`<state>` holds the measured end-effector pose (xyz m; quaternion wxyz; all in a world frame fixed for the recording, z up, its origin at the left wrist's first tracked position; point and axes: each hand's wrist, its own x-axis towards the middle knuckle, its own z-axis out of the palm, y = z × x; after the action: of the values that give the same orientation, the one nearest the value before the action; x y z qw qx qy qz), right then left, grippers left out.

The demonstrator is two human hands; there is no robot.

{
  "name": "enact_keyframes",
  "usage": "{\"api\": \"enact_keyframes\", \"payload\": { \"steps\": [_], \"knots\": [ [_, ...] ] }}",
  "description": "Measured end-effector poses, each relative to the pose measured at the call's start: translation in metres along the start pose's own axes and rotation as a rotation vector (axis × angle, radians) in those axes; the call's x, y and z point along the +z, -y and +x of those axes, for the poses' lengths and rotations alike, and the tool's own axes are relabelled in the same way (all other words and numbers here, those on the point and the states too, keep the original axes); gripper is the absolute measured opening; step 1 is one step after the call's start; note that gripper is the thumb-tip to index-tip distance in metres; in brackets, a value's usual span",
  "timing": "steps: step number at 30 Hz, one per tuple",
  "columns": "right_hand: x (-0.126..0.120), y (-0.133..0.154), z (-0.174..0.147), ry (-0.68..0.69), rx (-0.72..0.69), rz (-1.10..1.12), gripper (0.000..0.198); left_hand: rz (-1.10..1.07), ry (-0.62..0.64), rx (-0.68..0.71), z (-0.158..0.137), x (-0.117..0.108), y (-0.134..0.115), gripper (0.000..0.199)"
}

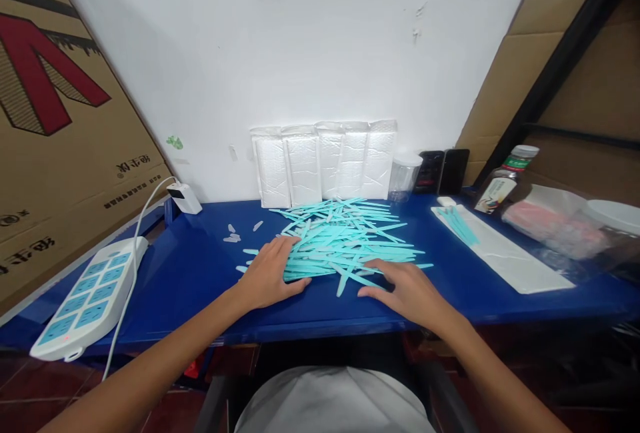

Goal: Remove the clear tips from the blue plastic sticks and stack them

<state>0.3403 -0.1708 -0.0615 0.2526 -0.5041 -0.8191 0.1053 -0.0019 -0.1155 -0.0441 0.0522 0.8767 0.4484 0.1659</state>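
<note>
A wide heap of thin turquoise plastic sticks (345, 236), shaped like eyebrow razors, lies in the middle of the blue table (195, 293). At the heap's left edge rests my left hand (273, 273), thumb and fingers apart, fingertips touching the sticks. My right hand (400, 286) is at the front right edge, its thumb spread from its curved fingers around a few stick ends, gripping none that I can see. Several small translucent pieces (233, 237) lie left of the heap. On the right, a flat white padded bag (515, 259) has several turquoise sticks (457, 225) on its far end.
Several silvery padded bags (303, 166) lean on the wall behind the heap, beside a clear jar (404, 176) and two black phones (453, 171). A brown bottle (505, 179) stands right. Leftward are a power strip (90, 299), a white charger (184, 197) and a large carton (65, 153).
</note>
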Motion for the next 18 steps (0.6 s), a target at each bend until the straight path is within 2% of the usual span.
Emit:
{"api": "enact_keyframes", "payload": {
  "steps": [3, 7, 11, 14, 18],
  "knots": [
    [0.005, -0.011, 0.009, -0.035, -0.048, -0.004, 0.036, -0.008, 0.013, -0.012, 0.006, 0.005, 0.0, 0.104],
    [0.006, -0.026, 0.017, -0.051, -0.043, 0.022, 0.035, -0.069, -0.013, 0.069, 0.011, 0.009, 0.002, 0.088],
    [0.002, -0.025, 0.016, -0.066, -0.048, 0.159, 0.036, -0.066, -0.051, 0.13, 0.008, 0.009, 0.004, 0.073],
    [-0.006, -0.029, 0.014, -0.165, 0.034, 0.187, 0.042, 0.0, -0.063, 0.138, 0.004, 0.007, 0.005, 0.072],
    [-0.023, -0.056, 0.018, -0.262, 0.135, 0.006, 0.048, 0.075, -0.078, 0.134, 0.002, 0.005, 0.005, 0.083]
  ]
}}
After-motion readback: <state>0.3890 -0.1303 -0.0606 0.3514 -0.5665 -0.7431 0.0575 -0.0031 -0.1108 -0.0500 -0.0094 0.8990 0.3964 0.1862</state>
